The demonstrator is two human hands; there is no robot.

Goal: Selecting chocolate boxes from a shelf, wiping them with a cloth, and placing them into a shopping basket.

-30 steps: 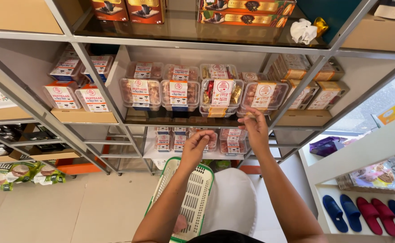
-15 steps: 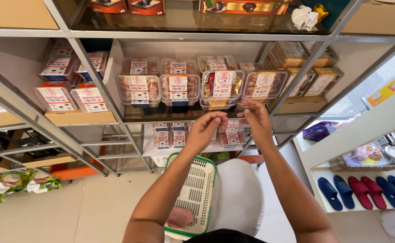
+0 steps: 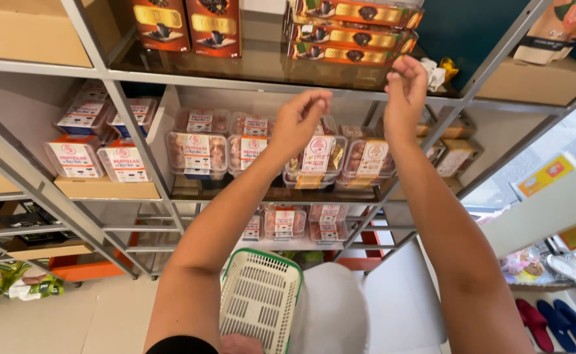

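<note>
The clear plastic boxes of sweets with white and red labels sit in a row on the middle glass shelf of the grey metal rack. Both hands are up in the air in front of them, and hold nothing. The left hand is loosely curled (fingers bent in), right over the boxes. The right hand is open, higher up, near the long brown and gold boxes on the top shelf. A white and green plastic basket hangs below, above the pale shop floor.

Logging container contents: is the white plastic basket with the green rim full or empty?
Nearly empty. The white plastic basket with the green rim shows bare slotted mesh, with only one pinkish item at its bottom edge; what it is cannot be told.
</note>
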